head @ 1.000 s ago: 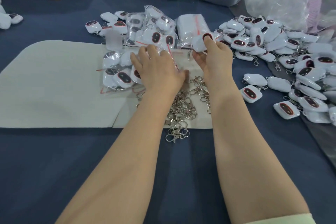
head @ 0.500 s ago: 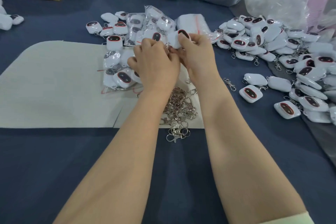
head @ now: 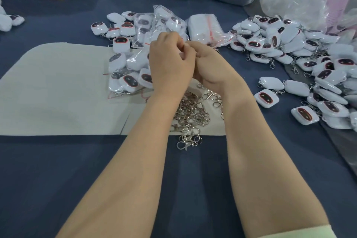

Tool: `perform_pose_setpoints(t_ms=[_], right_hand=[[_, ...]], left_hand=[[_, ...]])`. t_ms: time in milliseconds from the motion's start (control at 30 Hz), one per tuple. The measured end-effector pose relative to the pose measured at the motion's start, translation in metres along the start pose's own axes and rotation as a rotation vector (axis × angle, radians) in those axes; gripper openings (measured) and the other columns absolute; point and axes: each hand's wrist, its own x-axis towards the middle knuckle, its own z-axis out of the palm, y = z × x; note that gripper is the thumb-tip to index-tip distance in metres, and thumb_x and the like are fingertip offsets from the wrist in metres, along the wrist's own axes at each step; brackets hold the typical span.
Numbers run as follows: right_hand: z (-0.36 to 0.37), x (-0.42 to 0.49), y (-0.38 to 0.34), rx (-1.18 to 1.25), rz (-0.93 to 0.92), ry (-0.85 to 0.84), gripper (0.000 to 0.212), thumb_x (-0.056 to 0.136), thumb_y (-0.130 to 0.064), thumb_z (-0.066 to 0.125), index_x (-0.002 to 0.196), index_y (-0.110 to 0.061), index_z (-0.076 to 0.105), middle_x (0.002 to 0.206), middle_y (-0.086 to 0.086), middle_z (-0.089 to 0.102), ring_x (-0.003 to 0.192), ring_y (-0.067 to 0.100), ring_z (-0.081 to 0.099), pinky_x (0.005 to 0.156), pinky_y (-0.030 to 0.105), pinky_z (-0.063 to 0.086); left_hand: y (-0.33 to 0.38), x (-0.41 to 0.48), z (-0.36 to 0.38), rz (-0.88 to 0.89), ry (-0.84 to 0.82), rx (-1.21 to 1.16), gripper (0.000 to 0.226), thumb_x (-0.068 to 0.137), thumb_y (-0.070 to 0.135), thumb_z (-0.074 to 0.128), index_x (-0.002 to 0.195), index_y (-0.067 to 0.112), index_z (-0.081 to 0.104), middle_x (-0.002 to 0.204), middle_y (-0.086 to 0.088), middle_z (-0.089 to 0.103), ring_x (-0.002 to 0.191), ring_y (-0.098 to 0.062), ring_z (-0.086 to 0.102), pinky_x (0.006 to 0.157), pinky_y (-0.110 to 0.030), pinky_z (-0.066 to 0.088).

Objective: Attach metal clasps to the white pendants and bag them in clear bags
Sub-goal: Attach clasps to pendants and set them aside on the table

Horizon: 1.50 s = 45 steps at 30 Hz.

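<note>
White pendants [head: 289, 40] heaped loose, others inside clear bags [head: 135, 60]; left hand [head: 170, 65], right hand [head: 214, 69], fingers curled together, grip hidden

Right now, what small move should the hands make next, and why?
Probably press the two pieces together: the left hand and right hand meet with curled fingers, whatever sits between them is hidden, and loose metal clasps lie under the wrists.
</note>
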Motion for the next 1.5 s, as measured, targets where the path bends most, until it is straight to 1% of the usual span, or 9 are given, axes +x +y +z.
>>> perform_pose_setpoints(t_ms=[133,300,467,600,833,967,1100,1233,1500], right_hand=[[-0.024,0.004,-0.004,-0.465,0.059,0.49,0.027,0.091,-0.004,0.048,0.115,-0.012,0.059,0.109,0.011,0.067,0.097,0.021,0.064,0.085,0.031,0.049],[-0.058,-0.008,0.0,-0.806,0.505,0.714,0.041,0.091,-0.021,0.046,0.133,-0.018,0.048,0.154,0.015,0.025,0.145,0.039,0.009,0.117,0.054,0.011],[-0.046,-0.005,0.01,-0.919,0.351,0.493,0.043,0.091,-0.017,0.046,0.134,-0.016,0.05,0.14,0.012,0.048,0.132,0.032,0.04,0.113,0.044,0.026],[-0.035,-0.002,0.011,-0.742,0.077,0.62,0.028,0.093,-0.018,0.049,0.118,-0.016,0.062,0.123,0.004,0.062,0.12,0.023,0.052,0.095,0.029,0.039],[-0.052,-0.001,0.024,-0.897,0.339,0.627,0.039,0.095,-0.013,0.045,0.134,-0.012,0.051,0.143,0.017,0.041,0.132,0.037,0.035,0.109,0.04,0.033],[-0.053,-0.001,0.026,-0.734,0.137,0.749,0.033,0.098,-0.015,0.046,0.13,-0.013,0.055,0.134,0.011,0.052,0.124,0.028,0.047,0.098,0.033,0.039],[-0.042,0.001,0.013,-0.278,-0.125,0.875,0.024,0.103,-0.024,0.036,0.1,-0.011,0.056,0.088,-0.001,0.06,0.085,0.023,0.06,0.077,0.036,0.052],[-0.024,0.006,0.002,0.002,-0.019,0.625,0.02,0.102,-0.026,0.038,0.09,-0.015,0.05,0.081,0.008,0.063,0.049,0.014,0.059,0.044,0.023,0.045],[-0.029,-0.003,0.002,0.045,-0.006,0.129,0.007,0.096,-0.021,0.057,0.095,-0.021,0.064,0.072,-0.001,0.057,0.052,0.012,0.052,0.053,0.022,0.043]], left_hand=[[-0.007,0.0,0.006,0.008,-0.073,0.146,0.012,0.092,0.023,0.05,0.082,0.016,0.052,0.097,0.0,0.054,0.097,-0.024,0.049,0.085,-0.034,0.038],[-0.009,-0.003,0.009,0.047,-0.108,0.231,0.015,0.092,0.026,0.049,0.087,0.014,0.056,0.1,-0.003,0.059,0.092,-0.02,0.044,0.085,-0.034,0.035],[-0.007,-0.004,0.008,0.043,-0.107,0.218,0.014,0.09,0.026,0.053,0.095,0.014,0.058,0.102,-0.002,0.061,0.099,-0.023,0.049,0.087,-0.035,0.037],[-0.007,-0.003,0.008,0.037,-0.111,0.209,0.02,0.089,0.026,0.053,0.104,0.014,0.058,0.108,-0.001,0.061,0.103,-0.024,0.05,0.091,-0.037,0.039],[-0.006,-0.004,0.008,0.041,-0.094,0.202,0.024,0.088,0.026,0.055,0.109,0.014,0.057,0.11,-0.001,0.062,0.104,-0.023,0.051,0.091,-0.035,0.038],[-0.006,-0.004,0.009,0.041,-0.095,0.2,0.025,0.089,0.027,0.055,0.11,0.015,0.057,0.112,-0.001,0.061,0.104,-0.022,0.051,0.091,-0.034,0.037],[-0.005,-0.004,0.009,0.087,-0.088,0.12,0.028,0.09,0.025,0.056,0.115,0.013,0.057,0.116,-0.003,0.058,0.109,-0.022,0.05,0.09,-0.026,0.036],[0.005,-0.005,0.008,0.058,-0.14,-0.19,0.034,0.092,0.02,0.058,0.123,0.008,0.054,0.12,-0.006,0.054,0.103,-0.017,0.058,0.092,-0.026,0.047],[-0.003,0.003,0.005,-0.181,-0.281,-0.321,0.037,0.095,0.015,0.054,0.131,0.021,0.051,0.109,0.007,0.057,0.097,-0.006,0.057,0.082,-0.015,0.046]])
